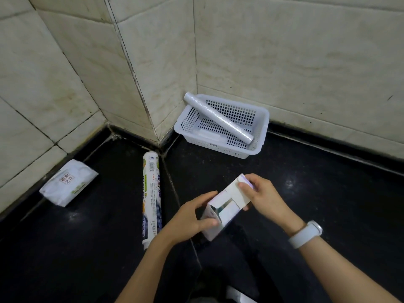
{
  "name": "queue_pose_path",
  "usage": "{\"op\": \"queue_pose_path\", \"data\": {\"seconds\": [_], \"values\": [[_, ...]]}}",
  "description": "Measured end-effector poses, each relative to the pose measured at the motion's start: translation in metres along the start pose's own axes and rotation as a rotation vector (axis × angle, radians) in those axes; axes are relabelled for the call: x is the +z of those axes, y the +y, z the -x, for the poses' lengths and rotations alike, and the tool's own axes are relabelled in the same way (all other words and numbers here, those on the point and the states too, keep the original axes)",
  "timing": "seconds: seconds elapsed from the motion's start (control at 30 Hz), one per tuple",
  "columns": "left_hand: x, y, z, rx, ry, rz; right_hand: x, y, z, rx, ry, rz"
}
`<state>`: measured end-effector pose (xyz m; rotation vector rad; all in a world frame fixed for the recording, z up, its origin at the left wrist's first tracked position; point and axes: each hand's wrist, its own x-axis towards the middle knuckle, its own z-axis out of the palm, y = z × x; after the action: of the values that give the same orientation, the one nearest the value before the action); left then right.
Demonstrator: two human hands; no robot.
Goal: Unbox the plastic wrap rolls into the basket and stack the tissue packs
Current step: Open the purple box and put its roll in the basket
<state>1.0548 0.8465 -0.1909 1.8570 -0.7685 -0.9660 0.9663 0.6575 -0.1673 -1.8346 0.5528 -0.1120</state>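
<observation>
I hold a white and purple plastic wrap box [225, 207] over the dark floor. My left hand [192, 219] grips the box's body from the left. My right hand [260, 194] pinches its opened end flap; a roll end shows inside the opening. A white perforated basket [258, 147] stands in the wall corner with a bare plastic wrap roll [217, 118] lying slanted across it, one end over the rim. A printed wrapped roll [152, 200] lies on the floor left of my hands. A white tissue pack [68, 182] lies by the left wall.
Tiled walls meet at a jutting corner [153, 119] behind the basket. The floor is black and glossy with a seam [175, 189] running under my left hand. A white scrap [238, 295] shows at the bottom edge between my arms.
</observation>
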Motion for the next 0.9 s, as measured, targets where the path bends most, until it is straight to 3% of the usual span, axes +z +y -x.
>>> {"op": "queue_pose_path", "data": {"seconds": [0.13,0.23,0.47,0.7,0.9], "values": [[0.012,-0.005,0.003,0.070,0.201,-0.009,0.006,0.011,0.002,0.174,0.155,-0.251],[0.020,-0.005,0.004,0.126,0.329,-0.010,0.007,0.017,0.006,0.268,0.160,-0.391],[0.028,-0.007,-0.004,0.162,0.389,-0.064,0.014,0.032,0.010,0.390,0.066,-0.318],[0.029,-0.004,-0.003,0.075,0.307,-0.024,0.017,0.045,0.009,0.276,0.172,0.160],[0.023,-0.006,0.002,0.007,0.062,-0.019,0.018,0.045,0.011,0.265,0.190,0.130]]}}
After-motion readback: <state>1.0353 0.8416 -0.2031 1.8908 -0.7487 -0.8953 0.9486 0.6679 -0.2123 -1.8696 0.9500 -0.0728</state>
